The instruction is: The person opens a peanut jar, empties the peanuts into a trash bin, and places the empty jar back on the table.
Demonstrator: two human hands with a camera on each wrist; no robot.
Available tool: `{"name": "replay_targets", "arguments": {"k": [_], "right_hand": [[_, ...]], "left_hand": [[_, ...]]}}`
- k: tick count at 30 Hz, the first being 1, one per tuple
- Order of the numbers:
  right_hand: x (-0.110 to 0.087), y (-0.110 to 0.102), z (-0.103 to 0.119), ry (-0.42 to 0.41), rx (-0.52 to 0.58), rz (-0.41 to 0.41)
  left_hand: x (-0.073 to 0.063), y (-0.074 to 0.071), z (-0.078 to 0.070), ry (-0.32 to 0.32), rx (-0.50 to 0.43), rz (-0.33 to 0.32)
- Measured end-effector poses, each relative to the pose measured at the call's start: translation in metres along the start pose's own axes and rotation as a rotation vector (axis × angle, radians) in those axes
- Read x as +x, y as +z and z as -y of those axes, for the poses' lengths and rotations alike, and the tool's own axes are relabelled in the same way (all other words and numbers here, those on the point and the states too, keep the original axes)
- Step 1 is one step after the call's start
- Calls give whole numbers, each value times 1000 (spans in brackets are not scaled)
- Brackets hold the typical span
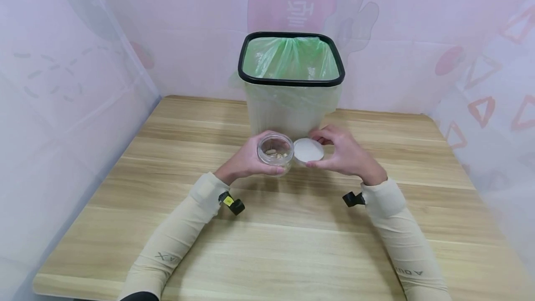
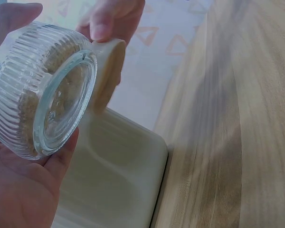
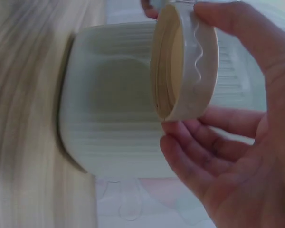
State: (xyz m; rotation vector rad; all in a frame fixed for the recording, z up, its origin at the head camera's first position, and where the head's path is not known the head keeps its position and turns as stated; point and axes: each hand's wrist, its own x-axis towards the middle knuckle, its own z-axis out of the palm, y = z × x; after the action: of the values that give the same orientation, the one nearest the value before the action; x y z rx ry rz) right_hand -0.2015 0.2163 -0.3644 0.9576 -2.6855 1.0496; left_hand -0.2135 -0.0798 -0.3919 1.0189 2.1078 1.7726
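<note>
A clear ribbed jar (image 2: 19, 85) is held up in my left hand (image 1: 245, 158), its fingers and thumb around the side. Through its uncovered mouth in the head view, several small tan pieces (image 1: 273, 153) show inside. My right hand (image 1: 349, 156) pinches a round white lid (image 1: 308, 150) by its edge, just right of the jar's rim. In the right wrist view the lid's hollow underside (image 3: 168, 61) faces left, off the jar. The lid and jar sit so close that I cannot tell whether they touch.
Right behind both hands stands a pale waste bin (image 1: 288, 110) with a black rim (image 1: 292, 81) and a green bag liner (image 1: 296, 55). Beneath is a wooden table (image 1: 284, 245). Printed fabric walls (image 1: 188, 22) enclose its back and sides.
</note>
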Motion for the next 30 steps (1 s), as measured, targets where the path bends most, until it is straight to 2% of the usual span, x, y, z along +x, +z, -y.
{"name": "replay_targets", "arguments": {"k": [8,21,30], "right_hand": [[2,10,-8,47,-99,103],[3,26,-25,97,-105,195],[1,30,-27,139,-115,244]], "left_hand": [[0,0,-1,4,14,1],[0,1,1,-17,27,0],[0,3,3,-25,34,2]]}}
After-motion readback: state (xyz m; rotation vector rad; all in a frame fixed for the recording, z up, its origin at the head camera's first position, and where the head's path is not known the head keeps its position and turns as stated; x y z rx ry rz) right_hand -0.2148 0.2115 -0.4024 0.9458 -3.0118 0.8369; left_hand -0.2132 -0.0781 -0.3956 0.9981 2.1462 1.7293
